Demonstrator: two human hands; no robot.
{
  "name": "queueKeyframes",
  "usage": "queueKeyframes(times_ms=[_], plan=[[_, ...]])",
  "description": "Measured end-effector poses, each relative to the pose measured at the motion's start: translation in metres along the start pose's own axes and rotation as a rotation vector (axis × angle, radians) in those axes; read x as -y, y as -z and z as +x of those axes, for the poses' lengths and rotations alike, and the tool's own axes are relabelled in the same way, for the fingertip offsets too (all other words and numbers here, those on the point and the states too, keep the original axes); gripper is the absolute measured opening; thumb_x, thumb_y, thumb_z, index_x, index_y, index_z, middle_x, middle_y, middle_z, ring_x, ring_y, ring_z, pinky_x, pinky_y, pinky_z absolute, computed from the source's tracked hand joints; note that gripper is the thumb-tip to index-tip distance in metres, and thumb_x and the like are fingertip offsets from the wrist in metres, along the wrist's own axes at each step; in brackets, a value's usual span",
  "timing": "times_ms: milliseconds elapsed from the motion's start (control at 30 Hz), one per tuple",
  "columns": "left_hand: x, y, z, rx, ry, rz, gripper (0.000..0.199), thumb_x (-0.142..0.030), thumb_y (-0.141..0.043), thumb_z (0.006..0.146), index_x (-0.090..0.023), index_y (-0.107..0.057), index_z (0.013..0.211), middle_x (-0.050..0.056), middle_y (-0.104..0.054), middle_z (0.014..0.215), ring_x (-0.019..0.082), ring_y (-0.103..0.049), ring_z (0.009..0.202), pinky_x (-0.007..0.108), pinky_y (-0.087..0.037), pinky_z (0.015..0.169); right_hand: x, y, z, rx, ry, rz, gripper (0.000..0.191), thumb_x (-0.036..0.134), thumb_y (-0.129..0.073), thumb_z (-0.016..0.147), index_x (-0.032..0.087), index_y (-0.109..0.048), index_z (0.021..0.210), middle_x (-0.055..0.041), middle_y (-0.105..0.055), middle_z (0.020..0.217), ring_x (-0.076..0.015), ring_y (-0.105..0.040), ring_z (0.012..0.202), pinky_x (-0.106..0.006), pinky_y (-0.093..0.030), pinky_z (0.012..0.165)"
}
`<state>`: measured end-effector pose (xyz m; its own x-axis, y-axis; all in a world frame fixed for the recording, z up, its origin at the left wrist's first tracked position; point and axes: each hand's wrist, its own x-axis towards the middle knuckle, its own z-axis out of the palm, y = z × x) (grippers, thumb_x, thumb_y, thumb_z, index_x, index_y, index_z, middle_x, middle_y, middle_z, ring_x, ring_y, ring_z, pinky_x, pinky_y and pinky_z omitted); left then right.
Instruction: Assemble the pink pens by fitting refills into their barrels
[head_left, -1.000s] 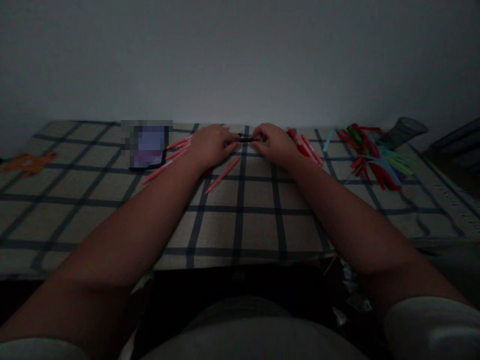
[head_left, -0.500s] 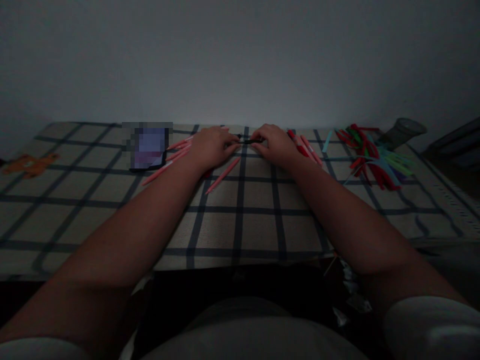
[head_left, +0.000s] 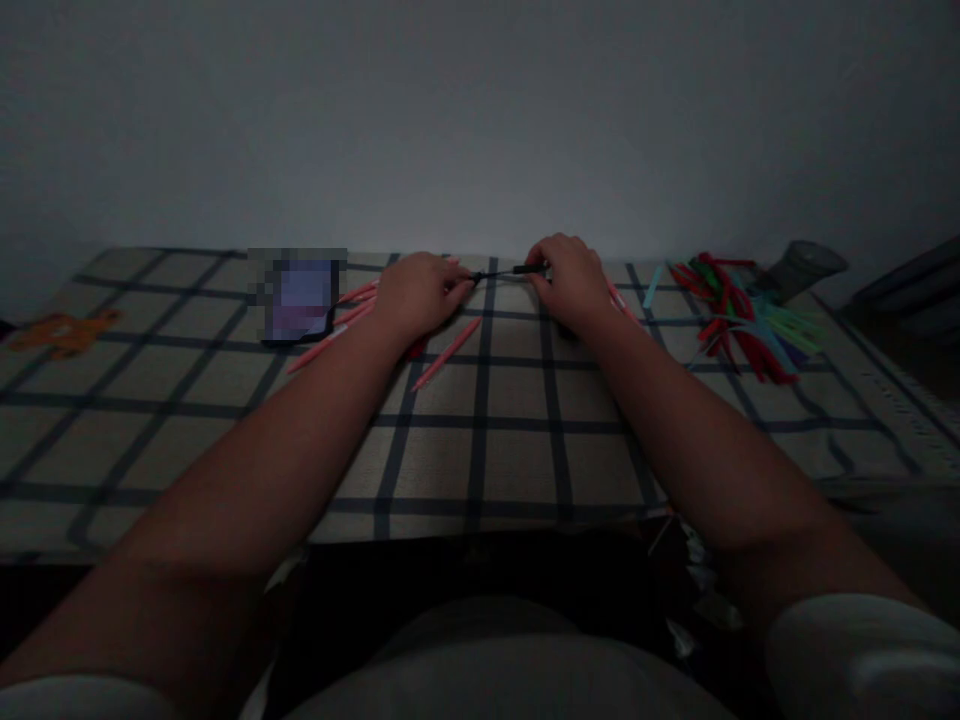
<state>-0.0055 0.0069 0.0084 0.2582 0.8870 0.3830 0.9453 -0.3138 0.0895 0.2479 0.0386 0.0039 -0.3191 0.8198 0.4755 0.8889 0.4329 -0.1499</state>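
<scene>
My left hand [head_left: 421, 298] pinches a small black piece [head_left: 477, 277] between thumb and fingertips. Facing it, my right hand [head_left: 568, 283] is closed on a dark tube [head_left: 529, 268] that looks like a pen part. A thin greyish rod [head_left: 499, 274] bridges the gap between the two hands. Several pink pens [head_left: 358, 300] lie beside and partly under my left hand and forearm. One pink pen [head_left: 447, 354] rests alone in front of it. More pink pens [head_left: 624, 304] show behind my right wrist, partly hidden by it.
A tablet or phone [head_left: 302, 300], partly blurred out, lies at the left on the checked cloth [head_left: 517, 460]. An orange figure [head_left: 64, 332] is at the far left. To the right are a pile of coloured strips [head_left: 739, 310], a light blue strip [head_left: 653, 287] and a see-through cup [head_left: 806, 268].
My right hand has shifted slightly up and right, away from my left hand. More of the thin rod now shows between them. My left hand has barely moved.
</scene>
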Motion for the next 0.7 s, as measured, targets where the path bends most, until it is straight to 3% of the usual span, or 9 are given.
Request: queueKeyframes(times_ms=[333,500,700], plan=[[0.002,-0.001,0.0,0.007,0.099,-0.031,0.047,-0.053,-0.05,0.108,-0.033,-0.082,0.137,0.009,-0.083,0.128,0.034,-0.071,0.125,0.045,-0.054,0.101,-0.002,0.002,0.0,0.027,-0.118,-0.018,0.029,0.037,-0.057,0.107,0.024,-0.077,0.123,-0.0172,-0.074,0.129,-0.0388,-0.06,0.125,-0.056,-0.046,0.105],[0.004,-0.002,0.0,-0.011,0.073,-0.017,0.046,-0.054,-0.051,0.107,-0.034,-0.082,0.135,0.009,-0.084,0.123,0.033,-0.073,0.12,0.044,-0.055,0.098,0.001,-0.002,-0.002,0.112,-0.046,-0.03,0.031,0.039,-0.061,0.105,0.021,-0.082,0.119,-0.0202,-0.073,0.129,-0.0415,-0.058,0.126,-0.06,-0.045,0.107],[0.005,-0.002,0.0,-0.036,0.027,-0.014,0.042,-0.051,-0.053,0.106,-0.036,-0.084,0.13,0.007,-0.085,0.118,0.031,-0.074,0.113,0.042,-0.055,0.093,-0.004,-0.01,-0.004,0.115,0.03,-0.024,0.032,0.045,-0.063,0.106,0.024,-0.087,0.112,-0.0191,-0.072,0.12,-0.0405,-0.056,0.122,-0.06,-0.046,0.103]])
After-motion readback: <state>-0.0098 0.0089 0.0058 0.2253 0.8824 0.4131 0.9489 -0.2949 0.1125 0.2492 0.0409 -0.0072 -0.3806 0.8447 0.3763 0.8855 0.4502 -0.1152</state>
